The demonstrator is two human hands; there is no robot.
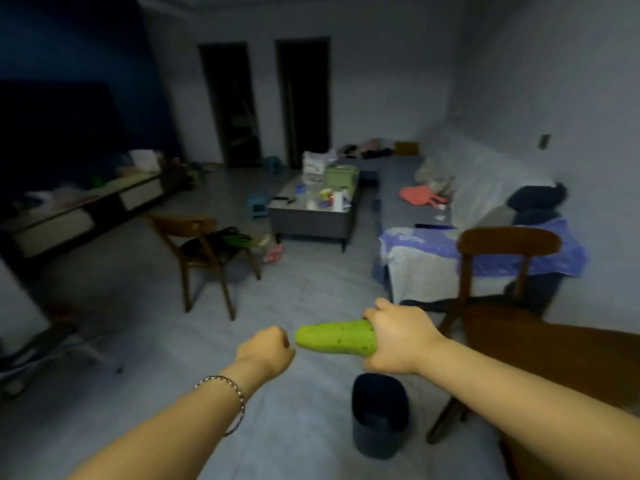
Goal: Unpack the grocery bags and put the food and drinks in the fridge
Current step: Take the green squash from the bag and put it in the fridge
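Evidently mid-carry, the right hand (391, 336) curls its fingers round one end of the gourd (336, 337), aloft over the floor (311, 275), left hand (265, 351) fisted empty beside its tip; next, probably, finding the unseen fridge.

At lower centre the green oblong gourd (336, 337) sat in the right hand (394, 337), the left hand (265, 351) just beside its tip. A dark round bin (379, 414) stood below, a brown wooden chair (509, 240) to the right.

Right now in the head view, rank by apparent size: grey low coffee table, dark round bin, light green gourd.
1. grey low coffee table
2. dark round bin
3. light green gourd
Nearness enlarges the last two.
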